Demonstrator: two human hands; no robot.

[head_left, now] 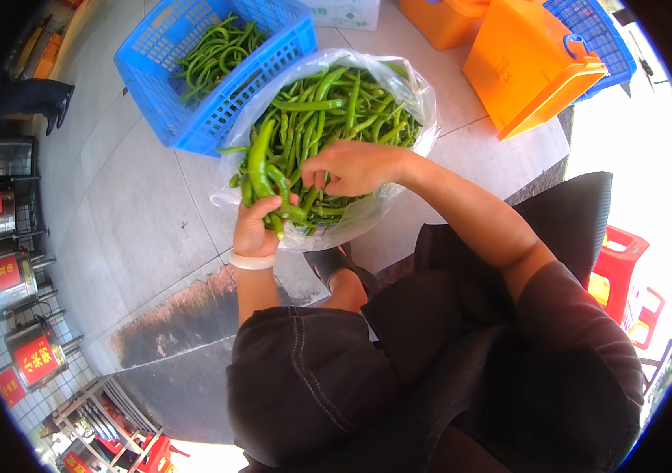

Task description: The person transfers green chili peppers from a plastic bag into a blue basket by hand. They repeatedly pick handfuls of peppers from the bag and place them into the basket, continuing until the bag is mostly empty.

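Note:
My left hand (257, 227), with a pale bangle at its wrist, is closed around several long green chili peppers (260, 159). It is at the left rim of a large clear plastic bag (421, 112). Loose green peppers (318, 118) fill the bag, which stands open on the floor. Over the middle of this heap hovers or rests my right hand (365, 168), its fingers curled down among the peppers. Whether those fingertips grip a pepper is hidden. Beyond the bag's left side, a blue plastic crate (212, 127) contains a smaller pile of green peppers (218, 56).
Orange plastic bins (525, 71) and another blue crate (599, 35) stand at the upper right. A white carton (345, 13) is behind the bag. Red plastic stools (616, 266) are at the right. Metal pots (11, 281) line the left side. A person's dark boot (55, 100) shows there too.

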